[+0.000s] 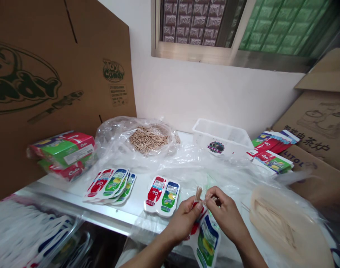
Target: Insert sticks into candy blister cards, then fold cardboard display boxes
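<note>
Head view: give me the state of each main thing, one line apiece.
Left hand, closed around sticks
Right hand, fingers curled beside them, grip unclear
Held pack, tilted, hanging below the fingers
Lone pack, lying flat
Pack stack, fanned, overlapping
Clear bag, crumpled, loose sticks inside
Tub, upright, open-topped
Wrapped boxes, stacked

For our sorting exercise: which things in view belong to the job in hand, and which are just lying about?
Likely part of the job:
held pack
held sticks
bagged sticks
stacked packs
lone pack

Probably just lying about:
Toy Candy carton
kettle-printed carton
</note>
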Action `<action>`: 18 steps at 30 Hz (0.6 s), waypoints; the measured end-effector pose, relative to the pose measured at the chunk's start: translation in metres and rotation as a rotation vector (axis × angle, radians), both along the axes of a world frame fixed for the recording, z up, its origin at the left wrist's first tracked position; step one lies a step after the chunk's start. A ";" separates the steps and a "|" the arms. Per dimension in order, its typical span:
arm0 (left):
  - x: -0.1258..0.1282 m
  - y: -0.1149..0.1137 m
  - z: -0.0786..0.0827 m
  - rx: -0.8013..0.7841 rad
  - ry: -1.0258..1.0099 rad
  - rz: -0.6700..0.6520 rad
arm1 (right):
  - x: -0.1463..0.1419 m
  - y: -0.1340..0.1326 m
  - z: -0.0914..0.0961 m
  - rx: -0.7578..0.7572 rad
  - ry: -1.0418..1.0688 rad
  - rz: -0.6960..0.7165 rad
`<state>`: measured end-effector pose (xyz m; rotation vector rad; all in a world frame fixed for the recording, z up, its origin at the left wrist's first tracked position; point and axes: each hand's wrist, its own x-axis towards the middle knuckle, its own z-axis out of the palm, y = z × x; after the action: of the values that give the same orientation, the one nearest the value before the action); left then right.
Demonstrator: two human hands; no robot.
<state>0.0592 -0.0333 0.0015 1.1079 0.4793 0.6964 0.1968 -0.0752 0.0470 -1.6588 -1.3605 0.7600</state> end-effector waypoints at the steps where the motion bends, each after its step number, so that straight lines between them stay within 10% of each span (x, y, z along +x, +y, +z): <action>1: 0.000 0.000 0.000 0.001 -0.009 -0.011 | 0.000 0.000 -0.001 0.012 0.008 -0.001; 18: -0.004 -0.002 0.000 0.042 0.043 -0.047 | -0.007 -0.004 0.000 0.073 -0.043 -0.027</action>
<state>0.0553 -0.0354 0.0013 1.1719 0.4760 0.6450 0.1895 -0.0790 0.0474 -1.6415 -1.3767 0.6549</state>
